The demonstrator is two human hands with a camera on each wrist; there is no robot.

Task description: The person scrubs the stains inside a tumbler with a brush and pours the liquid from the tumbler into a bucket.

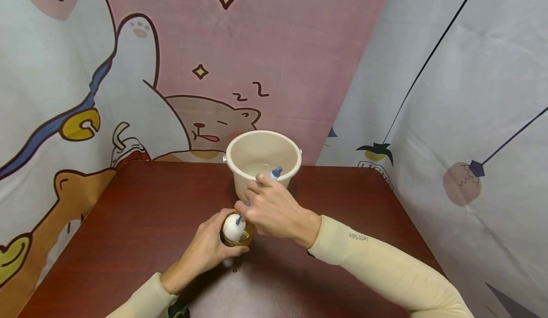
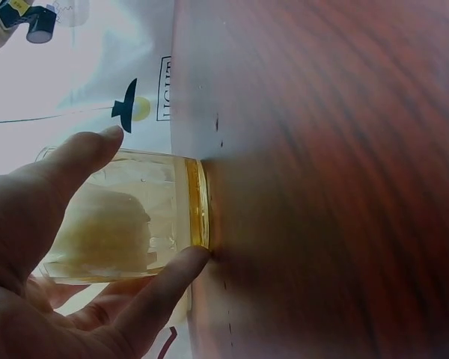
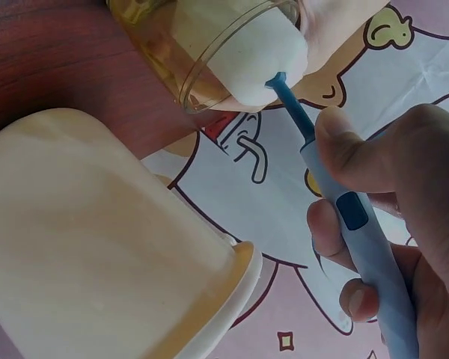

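Observation:
An amber-tinted clear glass [image 1: 245, 240] is gripped in my left hand [image 1: 206, 247], thumb on one side and fingers round the other. In the left wrist view its thick base [image 2: 198, 202] is close to the tabletop; whether it touches cannot be told. My right hand [image 1: 274, 208] holds a cup brush by its pale blue handle [image 3: 370, 247], thumb on top. The brush's white rounded sponge head [image 3: 258, 56] sits partly inside the glass mouth, joined to the handle by a thin dark blue neck [image 3: 293, 106].
Just beyond my hands stands a cream bucket [image 1: 244, 184] with what looks like water in it. The dark red-brown table [image 1: 171, 194] carries some small drops near the glass. Printed cloth [image 1: 278, 46] hangs behind and along the sides.

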